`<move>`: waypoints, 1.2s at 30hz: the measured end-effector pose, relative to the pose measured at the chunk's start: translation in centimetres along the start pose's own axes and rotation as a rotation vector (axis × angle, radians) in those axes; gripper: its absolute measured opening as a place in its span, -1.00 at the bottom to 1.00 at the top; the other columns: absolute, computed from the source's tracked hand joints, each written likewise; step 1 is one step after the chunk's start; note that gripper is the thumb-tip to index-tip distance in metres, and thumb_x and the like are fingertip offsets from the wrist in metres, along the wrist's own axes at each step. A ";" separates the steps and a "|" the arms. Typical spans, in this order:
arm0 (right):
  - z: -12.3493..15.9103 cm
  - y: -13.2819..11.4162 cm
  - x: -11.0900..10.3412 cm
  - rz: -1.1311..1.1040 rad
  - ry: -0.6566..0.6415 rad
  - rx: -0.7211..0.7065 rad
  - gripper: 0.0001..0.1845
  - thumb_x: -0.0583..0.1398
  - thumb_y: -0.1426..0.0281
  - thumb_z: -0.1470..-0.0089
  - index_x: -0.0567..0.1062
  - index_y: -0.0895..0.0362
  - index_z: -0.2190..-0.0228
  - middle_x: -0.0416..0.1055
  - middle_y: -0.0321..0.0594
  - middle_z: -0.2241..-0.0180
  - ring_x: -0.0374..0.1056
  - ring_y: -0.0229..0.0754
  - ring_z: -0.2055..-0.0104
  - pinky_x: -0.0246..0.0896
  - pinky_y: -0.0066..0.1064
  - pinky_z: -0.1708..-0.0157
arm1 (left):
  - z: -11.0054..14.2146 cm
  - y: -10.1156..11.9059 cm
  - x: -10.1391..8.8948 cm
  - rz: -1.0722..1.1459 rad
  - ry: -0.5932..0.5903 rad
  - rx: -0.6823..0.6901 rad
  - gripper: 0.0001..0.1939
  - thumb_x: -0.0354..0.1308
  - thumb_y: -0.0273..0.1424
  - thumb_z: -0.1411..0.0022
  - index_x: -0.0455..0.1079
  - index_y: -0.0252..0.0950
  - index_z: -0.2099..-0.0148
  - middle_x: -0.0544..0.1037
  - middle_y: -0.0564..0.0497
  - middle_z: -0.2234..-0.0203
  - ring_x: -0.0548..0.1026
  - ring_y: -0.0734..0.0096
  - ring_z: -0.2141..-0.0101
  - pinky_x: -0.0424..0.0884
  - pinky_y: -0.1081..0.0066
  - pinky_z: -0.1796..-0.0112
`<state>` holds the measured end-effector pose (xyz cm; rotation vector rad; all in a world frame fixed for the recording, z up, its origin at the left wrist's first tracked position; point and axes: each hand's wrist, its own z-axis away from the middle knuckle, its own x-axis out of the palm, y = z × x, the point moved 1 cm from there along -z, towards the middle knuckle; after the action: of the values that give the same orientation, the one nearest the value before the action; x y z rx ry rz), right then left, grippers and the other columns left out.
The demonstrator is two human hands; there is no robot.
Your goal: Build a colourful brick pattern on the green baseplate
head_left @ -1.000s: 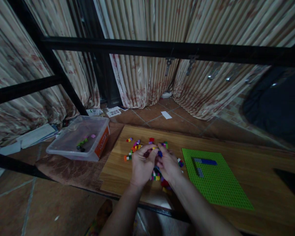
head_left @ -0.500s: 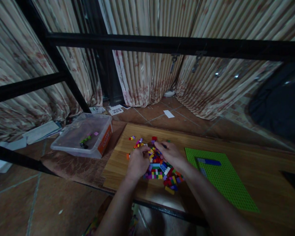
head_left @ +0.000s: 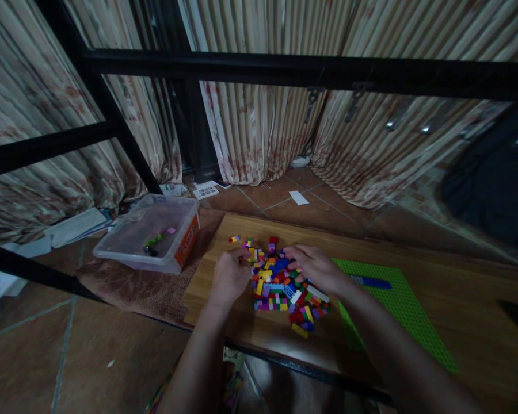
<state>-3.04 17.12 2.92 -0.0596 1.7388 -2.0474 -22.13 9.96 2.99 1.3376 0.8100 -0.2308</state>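
A loose heap of toy building bricks (head_left: 276, 286) in many colours lies on the wooden table between my hands. My left hand (head_left: 232, 275) is at the heap's left edge, its fingers curled in together; whatever they may hold is hidden. On the right side of the heap, my right hand (head_left: 314, 268) reaches over the bricks with its fingers stretched out and apart. Beside my right forearm lies a green baseplate (head_left: 408, 310), partly covered by that arm. A row of blue bricks (head_left: 375, 283) with a grey end sits on the plate.
A clear plastic box (head_left: 133, 259) with a few pieces inside stands left of the wooden table (head_left: 207, 276), on a brown cloth (head_left: 129, 293). A black metal frame (head_left: 259, 60) crosses in front of the curtains (head_left: 250, 132). White paper (head_left: 299, 198) lies on the tiled floor.
My hands have moved apart: the left went left and the right went right. More of the heap's middle now shows between them. The view has shifted slightly.
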 end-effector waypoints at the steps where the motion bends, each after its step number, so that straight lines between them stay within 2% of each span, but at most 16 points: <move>1: 0.1 -0.2 -0.3 0.008 -0.005 -0.010 -0.78 0.25 0.23 0.01 0.58 0.13 0.43 0.55 -0.18 0.39 0.43 -0.18 0.47 0.14 -0.54 0.76 | -0.1 -0.2 -0.1 0.004 0.003 0.007 -0.70 0.01 -0.57 -0.09 0.54 -0.30 0.23 0.63 -0.07 0.30 0.56 0.30 0.25 0.40 0.40 0.20; 6: 1.4 -0.4 -1.8 0.075 0.023 -0.153 -0.83 0.26 0.37 0.06 0.62 0.07 0.35 0.57 -0.24 0.34 0.41 -0.20 0.44 0.25 -0.47 0.59 | -0.1 -0.3 0.1 0.038 -0.038 0.081 -0.73 0.01 -0.52 -0.13 0.54 -0.25 0.25 0.63 -0.01 0.32 0.56 0.32 0.27 0.40 0.41 0.21; 10: 3.9 0.4 -1.9 0.363 0.109 -0.280 -0.85 0.24 0.42 0.06 0.62 0.01 0.39 0.56 -0.28 0.40 0.44 -0.13 0.33 0.29 -0.34 0.34 | 0.2 0.3 0.1 0.043 -0.073 0.079 -0.77 0.05 -0.48 -0.14 0.55 -0.25 0.28 0.63 0.01 0.38 0.55 0.33 0.31 0.40 0.41 0.24; 15: 6.3 0.9 0.6 0.664 0.011 -0.399 -0.77 0.18 0.46 -0.03 0.58 0.00 0.27 0.49 -0.26 0.24 0.41 -0.16 0.20 0.26 -0.33 0.18 | 0.2 0.7 0.1 0.046 -0.095 0.076 -0.76 0.04 -0.50 -0.13 0.55 -0.26 0.31 0.63 0.01 0.38 0.55 0.34 0.29 0.38 0.43 0.25; 20: 6.0 0.9 2.8 0.893 -0.004 -0.474 -0.78 0.16 0.47 -0.09 0.56 0.01 0.24 0.43 -0.23 0.20 0.37 -0.14 0.13 0.25 -0.36 0.18 | 0.2 0.4 0.3 0.030 -0.127 0.084 -0.74 0.03 -0.49 -0.13 0.55 -0.25 0.26 0.63 0.00 0.37 0.55 0.34 0.33 0.38 0.44 0.28; 24: 5.6 1.0 3.1 0.939 -0.012 -0.481 -0.80 0.11 0.47 -0.15 0.55 0.06 0.30 0.43 -0.21 0.23 0.37 -0.16 0.16 0.25 -0.38 0.18 | 0.2 0.4 0.1 0.022 -0.136 0.092 -0.74 0.02 -0.51 -0.13 0.55 -0.24 0.27 0.63 0.00 0.35 0.55 0.33 0.29 0.38 0.44 0.27; 27: 5.6 1.2 2.5 0.902 0.041 -0.466 -0.81 0.09 0.43 -0.18 0.52 0.06 0.30 0.44 -0.21 0.24 0.37 -0.17 0.18 0.24 -0.37 0.19 | 0.3 0.3 -0.1 0.020 -0.135 0.088 -0.74 0.03 -0.50 -0.13 0.55 -0.25 0.27 0.63 0.01 0.36 0.55 0.33 0.30 0.38 0.45 0.28; 30: 5.6 1.5 1.8 0.865 0.078 -0.458 -0.83 0.09 0.39 -0.19 0.49 0.05 0.29 0.45 -0.23 0.26 0.38 -0.17 0.18 0.23 -0.36 0.16 | 0.4 0.4 -0.2 0.063 -0.198 0.140 -0.76 0.05 -0.43 -0.14 0.55 -0.23 0.25 0.63 0.04 0.35 0.54 0.35 0.32 0.39 0.46 0.28; 33: 6.1 1.7 1.5 0.888 0.114 -0.471 -0.85 0.11 0.39 -0.17 0.49 0.04 0.28 0.45 -0.21 0.22 0.38 -0.14 0.15 0.23 -0.34 0.15 | 0.5 0.4 -0.1 0.085 -0.246 0.170 -0.77 0.08 -0.39 -0.15 0.55 -0.22 0.23 0.63 0.08 0.36 0.53 0.36 0.33 0.39 0.45 0.27; 36: 7.1 1.9 1.9 0.894 0.142 -0.492 -0.84 0.12 0.41 -0.15 0.50 0.03 0.28 0.43 -0.20 0.19 0.37 -0.14 0.16 0.25 -0.32 0.14 | 0.5 0.3 -0.1 0.056 -0.227 0.143 -0.78 0.08 -0.38 -0.15 0.55 -0.22 0.24 0.63 0.08 0.37 0.53 0.35 0.32 0.39 0.45 0.27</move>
<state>-1.85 9.64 2.08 0.6092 1.8364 -0.9894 -21.86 9.57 3.28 1.4358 0.5727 -0.3944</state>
